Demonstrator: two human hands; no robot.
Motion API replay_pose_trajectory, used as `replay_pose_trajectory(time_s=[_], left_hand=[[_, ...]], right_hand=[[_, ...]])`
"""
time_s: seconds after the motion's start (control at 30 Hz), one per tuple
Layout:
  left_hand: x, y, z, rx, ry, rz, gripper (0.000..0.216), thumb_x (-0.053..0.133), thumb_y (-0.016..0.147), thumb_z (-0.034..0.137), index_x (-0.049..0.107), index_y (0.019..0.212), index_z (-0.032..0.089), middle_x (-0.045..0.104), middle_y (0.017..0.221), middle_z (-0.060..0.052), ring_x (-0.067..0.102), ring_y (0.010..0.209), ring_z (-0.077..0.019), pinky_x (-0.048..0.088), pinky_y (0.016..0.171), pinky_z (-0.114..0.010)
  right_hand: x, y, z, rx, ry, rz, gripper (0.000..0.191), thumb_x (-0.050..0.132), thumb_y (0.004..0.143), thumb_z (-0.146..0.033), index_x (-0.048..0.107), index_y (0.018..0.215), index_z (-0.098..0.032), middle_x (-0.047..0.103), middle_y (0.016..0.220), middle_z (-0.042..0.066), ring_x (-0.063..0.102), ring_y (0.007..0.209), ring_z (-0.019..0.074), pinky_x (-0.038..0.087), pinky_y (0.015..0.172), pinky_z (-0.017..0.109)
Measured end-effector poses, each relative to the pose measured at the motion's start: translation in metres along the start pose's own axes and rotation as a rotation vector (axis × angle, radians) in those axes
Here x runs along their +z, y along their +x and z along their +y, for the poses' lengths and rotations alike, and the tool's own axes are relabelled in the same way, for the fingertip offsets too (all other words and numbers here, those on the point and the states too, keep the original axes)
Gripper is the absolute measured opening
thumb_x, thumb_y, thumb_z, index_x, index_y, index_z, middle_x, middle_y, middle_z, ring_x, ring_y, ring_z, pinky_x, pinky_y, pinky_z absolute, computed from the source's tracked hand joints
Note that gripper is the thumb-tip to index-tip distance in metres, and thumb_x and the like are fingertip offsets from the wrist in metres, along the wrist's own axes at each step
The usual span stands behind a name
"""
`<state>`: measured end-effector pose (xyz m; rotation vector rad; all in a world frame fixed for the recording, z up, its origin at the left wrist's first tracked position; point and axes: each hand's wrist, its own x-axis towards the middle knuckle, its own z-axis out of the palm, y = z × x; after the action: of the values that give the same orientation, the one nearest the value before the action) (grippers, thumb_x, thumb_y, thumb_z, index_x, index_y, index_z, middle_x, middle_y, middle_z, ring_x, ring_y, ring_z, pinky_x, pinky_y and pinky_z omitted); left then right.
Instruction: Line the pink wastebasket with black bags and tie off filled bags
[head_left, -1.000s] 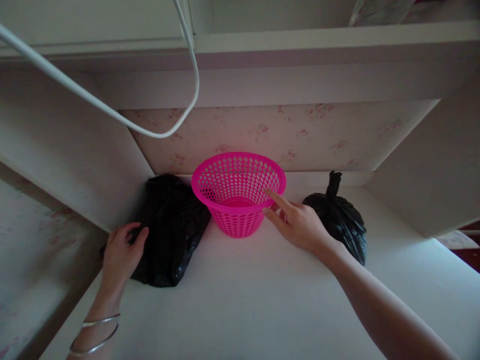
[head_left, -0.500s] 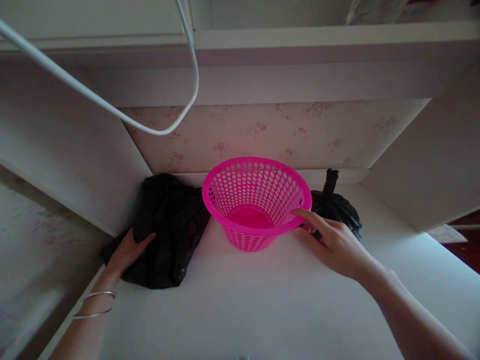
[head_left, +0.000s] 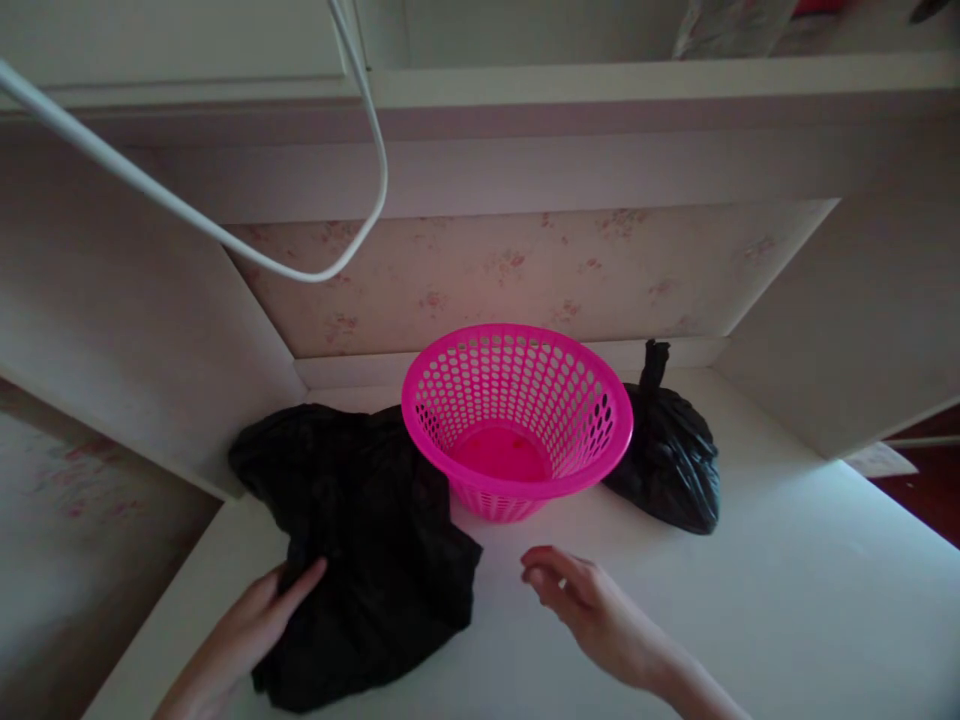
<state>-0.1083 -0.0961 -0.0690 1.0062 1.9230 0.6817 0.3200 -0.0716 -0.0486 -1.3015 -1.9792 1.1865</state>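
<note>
Left hand is pinching the limp black bag, thumb on top; the bag is lying flat on the white shelf, long axis running back-left to front. Right hand is hovering empty, fingers loosely curled, near the pink basket; 1 knotted bag is flanking it

The scene is viewed by one head-worn camera, which is pointed forward and down into the recess above a white shelf. The pink basket is framed centrally at arm's reach before the floral back wall. The left hand, on the black bag, and the right hand are caught near the lower edge.
</note>
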Motion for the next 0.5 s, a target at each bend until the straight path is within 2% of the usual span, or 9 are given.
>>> replay_pose_trajectory(time_s=[0.03,0.07,0.1,0.17,0.23,0.27,0.33,0.4,0.5], left_hand=[[-0.003,-0.013,-0.003,0.002,-0.021,-0.092,0.045,0.073,0.076,0.066,0.078,0.092,0.025,0.083,0.1,-0.008,0.075,0.113,-0.0364,0.058,0.103,-0.047],[-0.008,-0.023,-0.006,-0.024,-0.046,-0.126,0.048,0.076,0.071,0.071,0.078,0.088,0.026,0.083,0.1,-0.008,0.075,0.111,-0.0375,0.06,0.099,-0.047],[-0.015,-0.03,-0.008,-0.053,-0.054,-0.106,0.052,0.075,0.067,0.075,0.078,0.084,0.026,0.083,0.098,-0.008,0.076,0.107,-0.0381,0.063,0.094,-0.048],[-0.031,-0.036,-0.012,-0.121,-0.052,0.052,0.061,0.07,0.062,0.085,0.076,0.075,0.026,0.082,0.088,-0.009,0.078,0.098,-0.0387,0.065,0.084,-0.048],[-0.041,-0.037,-0.014,-0.168,-0.052,0.158,0.069,0.069,0.056,0.091,0.076,0.074,0.025,0.082,0.087,-0.01,0.078,0.096,-0.039,0.065,0.083,-0.049],[-0.042,-0.036,-0.014,-0.182,-0.07,0.147,0.071,0.071,0.054,0.091,0.076,0.077,0.024,0.082,0.09,-0.012,0.077,0.098,-0.0398,0.064,0.084,-0.05],[-0.033,-0.036,-0.015,-0.205,-0.177,0.023,0.077,0.078,0.049,0.088,0.077,0.086,0.021,0.082,0.1,-0.016,0.075,0.106,-0.043,0.063,0.087,-0.052],[-0.013,-0.037,-0.015,-0.207,-0.315,-0.073,0.079,0.083,0.049,0.084,0.077,0.092,0.018,0.081,0.108,-0.02,0.071,0.116,-0.0461,0.06,0.095,-0.056],[0.03,-0.043,-0.005,-0.113,-0.464,0.002,0.078,0.087,0.055,0.075,0.076,0.108,0.018,0.076,0.127,-0.019,0.057,0.139,-0.0442,0.043,0.119,-0.054]], right_hand=[[0.006,0.009,0.003,0.054,0.073,-0.045,0.049,0.044,0.103,-0.06,0.071,0.117,-0.02,0.077,0.105,0.011,0.072,0.092,0.0225,0.059,0.08,0.037],[0.011,0.019,0.007,0.108,0.164,-0.079,0.057,0.044,0.101,-0.067,0.069,0.123,-0.02,0.075,0.114,0.013,0.071,0.1,0.0254,0.058,0.087,0.042],[0.015,0.03,0.01,0.159,0.262,-0.107,0.065,0.043,0.098,-0.073,0.068,0.127,-0.02,0.074,0.12,0.014,0.07,0.106,0.0277,0.057,0.09,0.045],[0.02,0.05,0.013,0.225,0.438,-0.159,0.074,0.04,0.095,-0.079,0.068,0.13,-0.02,0.074,0.122,0.014,0.07,0.11,0.0297,0.056,0.095,0.05],[0.025,0.065,0.013,0.216,0.536,-0.202,0.067,0.045,0.095,-0.075,0.071,0.126,-0.022,0.076,0.122,0.011,0.07,0.113,0.0292,0.052,0.104,0.051],[0.028,0.07,0.012,0.197,0.576,-0.231,0.06,0.052,0.094,-0.07,0.071,0.126,-0.023,0.075,0.124,0.01,0.069,0.116,0.0284,0.049,0.109,0.051],[0.037,0.076,0.008,0.194,0.688,-0.318,0.053,0.066,0.09,-0.058,0.068,0.131,-0.025,0.075,0.129,0.008,0.068,0.121,0.0275,0.044,0.115,0.049],[0.049,0.079,0.002,0.203,0.735,-0.435,0.059,0.072,0.085,-0.046,0.061,0.14,-0.025,0.073,0.132,0.007,0.067,0.125,0.0272,0.046,0.115,0.048],[0.068,0.08,-0.012,0.116,0.545,-0.539,0.064,0.07,0.078,-0.027,0.059,0.141,-0.022,0.074,0.129,0.007,0.067,0.124,0.0286,0.051,0.11,0.045]])
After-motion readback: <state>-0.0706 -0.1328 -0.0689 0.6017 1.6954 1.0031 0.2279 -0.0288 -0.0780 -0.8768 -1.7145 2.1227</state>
